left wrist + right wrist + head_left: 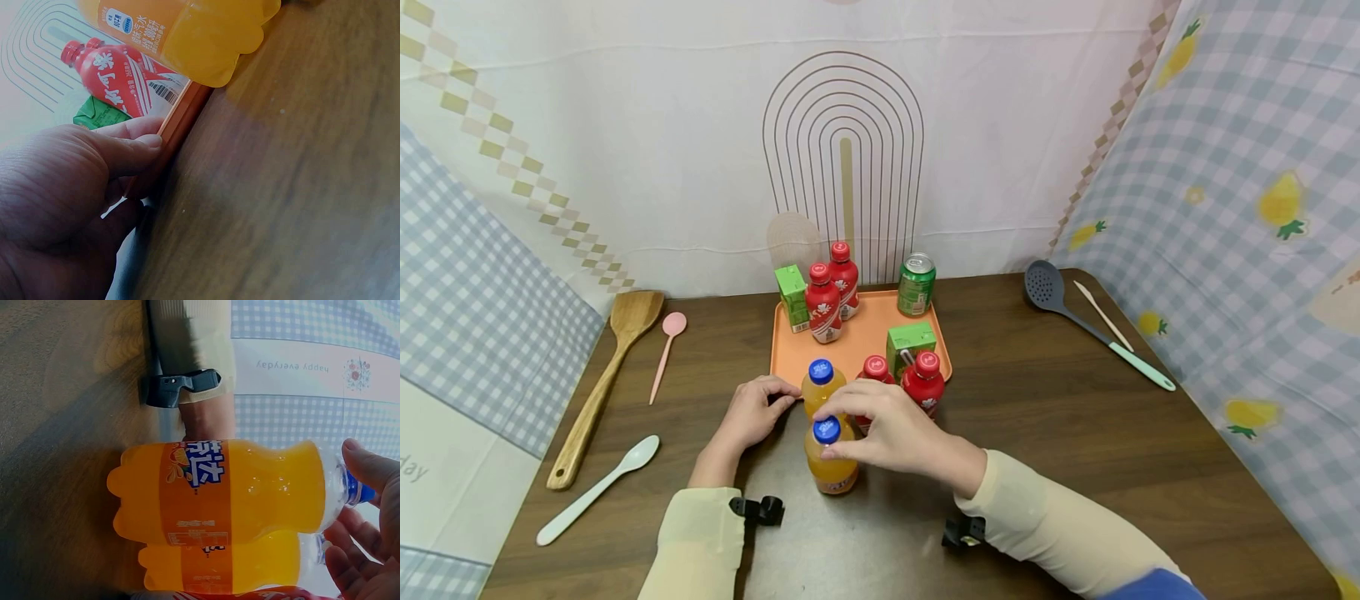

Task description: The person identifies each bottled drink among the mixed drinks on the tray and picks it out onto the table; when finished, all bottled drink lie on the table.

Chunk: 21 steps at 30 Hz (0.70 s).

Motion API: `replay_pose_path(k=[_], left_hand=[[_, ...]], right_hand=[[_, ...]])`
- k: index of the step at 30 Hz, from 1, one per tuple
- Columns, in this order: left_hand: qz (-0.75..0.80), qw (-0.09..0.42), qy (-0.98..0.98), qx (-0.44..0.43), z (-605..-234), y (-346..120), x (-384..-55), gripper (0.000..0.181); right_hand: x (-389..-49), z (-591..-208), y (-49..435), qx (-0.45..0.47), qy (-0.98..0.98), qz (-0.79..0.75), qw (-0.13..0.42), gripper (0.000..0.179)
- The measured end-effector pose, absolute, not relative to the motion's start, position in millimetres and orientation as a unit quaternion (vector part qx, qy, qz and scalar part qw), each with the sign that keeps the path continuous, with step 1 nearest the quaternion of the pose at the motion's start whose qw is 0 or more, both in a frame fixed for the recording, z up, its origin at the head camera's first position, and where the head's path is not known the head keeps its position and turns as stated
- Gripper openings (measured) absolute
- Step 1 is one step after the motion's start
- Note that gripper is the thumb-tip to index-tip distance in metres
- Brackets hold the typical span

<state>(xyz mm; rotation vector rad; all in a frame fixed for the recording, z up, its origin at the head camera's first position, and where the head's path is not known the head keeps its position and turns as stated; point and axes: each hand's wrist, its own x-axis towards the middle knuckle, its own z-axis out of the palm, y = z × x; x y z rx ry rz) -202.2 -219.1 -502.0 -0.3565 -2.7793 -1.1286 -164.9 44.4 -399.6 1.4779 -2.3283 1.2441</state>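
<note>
At its near left corner, an orange tray [865,337] is pinched by my left hand [752,412]; the left wrist view has the thumb on its rim. My right hand [887,425] holds the front orange soda bottle [833,467] by its blue cap, thumb on one side and fingers on the other. Just behind stands a second orange soda bottle [820,390], close to the tray's near edge. Red bottles [922,385] stand to the right, one partly hidden by the right hand. Farther back on the tray are two more red bottles [825,312].
Green drink cartons [792,292] and a green can [916,287] are also on the tray. A wooden turner [602,392], pink spoon [664,354] and pale spoon [602,487] lie left. On the right lie a slotted spatula [1060,304] and a thin pale utensil [1105,317].
</note>
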Motion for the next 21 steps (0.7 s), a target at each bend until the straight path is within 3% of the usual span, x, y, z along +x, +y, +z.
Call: replay_pose_path(k=[11,21], left_hand=[[-0.370,0.057,-0.920,-0.114,-503,-219,-204,0.011],[-0.372,0.045,-0.922,-0.098,-501,-217,-200,0.011]], right_hand=[[-170,-367,71,0.509,-0.741,0.427,0.102,0.037],[-214,-328,109,0.470,-0.762,0.428,0.124,0.030]])
